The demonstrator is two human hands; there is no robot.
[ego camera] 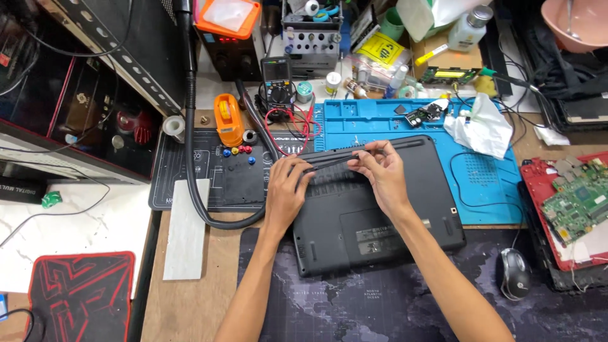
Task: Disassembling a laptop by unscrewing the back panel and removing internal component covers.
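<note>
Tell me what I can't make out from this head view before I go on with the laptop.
- Head view: the left hand and right hand cover the rear edge of the upturned black laptop, so the grip on the long black strip there is unclear.
- Laptop underside label: too small.
- Red tray with green circuit board: cut off by the right edge.
- Pink bowl: cut off at the top.
</note>
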